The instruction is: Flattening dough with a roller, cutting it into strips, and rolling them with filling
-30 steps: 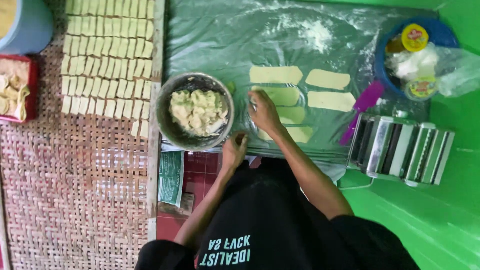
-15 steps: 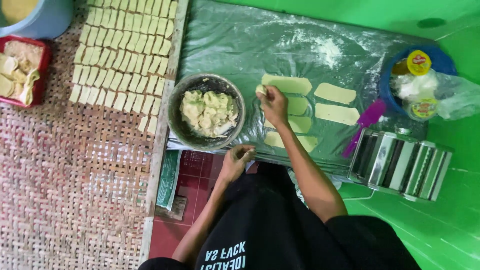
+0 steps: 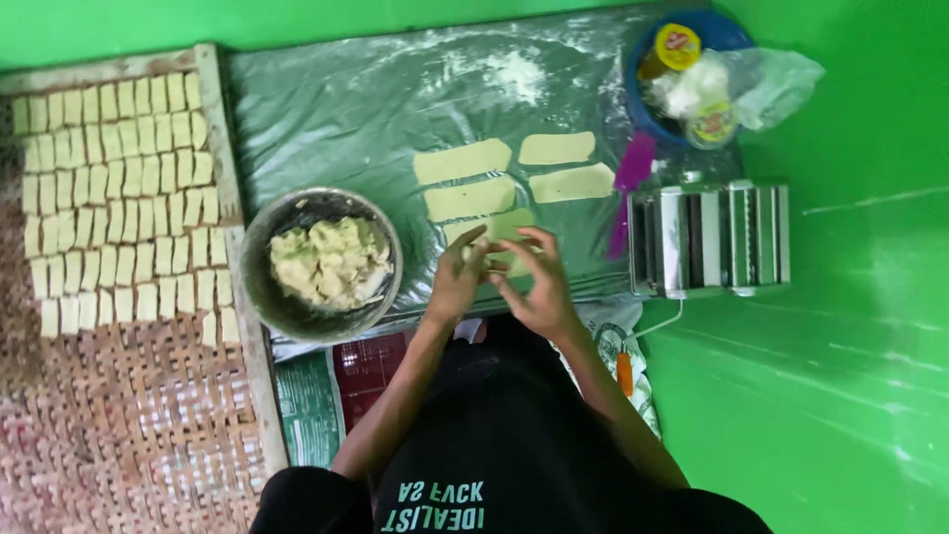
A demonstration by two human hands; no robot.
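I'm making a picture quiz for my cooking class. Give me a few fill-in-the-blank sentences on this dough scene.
1. Both hands, the left hand and the right hand, meet over a dough strip on the ____ plastic sheet.
2. The metal bowl of filling sits to the ____ of the hands.
3. Rows of folded pieces lie on a woven ____.

Missing words: green; left; tray

A green floor [image 3: 850, 297] carries a flour-dusted plastic sheet [image 3: 346, 119]. On the sheet lie pale dough strips [image 3: 465, 160] (five visible, one partly covered), a metal bowl [image 3: 259, 287] of filling and a purple scraper [image 3: 631, 178]. A pasta roller [image 3: 707, 237] and blue basin [image 3: 727, 30] stand beside; a woven tray [image 3: 119, 396] holds cut pieces [image 3: 109, 198].
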